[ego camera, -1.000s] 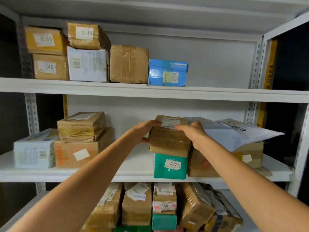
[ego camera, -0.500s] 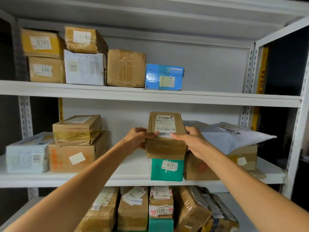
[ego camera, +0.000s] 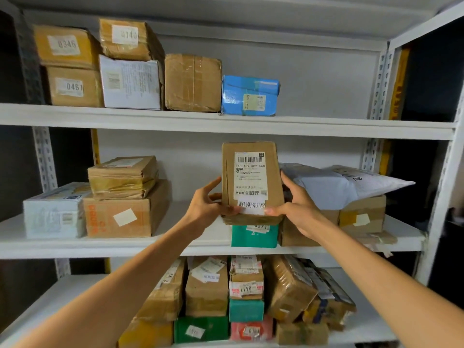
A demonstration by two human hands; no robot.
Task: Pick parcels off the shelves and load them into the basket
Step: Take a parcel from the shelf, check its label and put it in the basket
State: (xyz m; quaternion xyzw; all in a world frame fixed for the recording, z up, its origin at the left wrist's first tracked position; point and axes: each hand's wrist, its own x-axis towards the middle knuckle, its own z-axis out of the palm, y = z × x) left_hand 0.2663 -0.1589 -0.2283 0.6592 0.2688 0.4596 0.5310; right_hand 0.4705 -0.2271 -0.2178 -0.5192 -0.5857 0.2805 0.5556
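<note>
A brown cardboard parcel with a white barcode label is held up in front of the middle shelf, tilted so its labelled top faces me. My left hand grips its lower left edge and my right hand grips its lower right edge, thumbs on the front. Just below it a green box marked 0371 stands on the shelf. No basket is in view.
A white mailer bag lies on brown boxes to the right. Stacked brown and white boxes fill the shelf's left. The top shelf carries several boxes and a blue parcel. The bottom shelf is crowded with parcels.
Both hands have lifted the brown parcel off the green box and tipped it upright, so its label now faces me. The view has drawn closer to the shelves.
</note>
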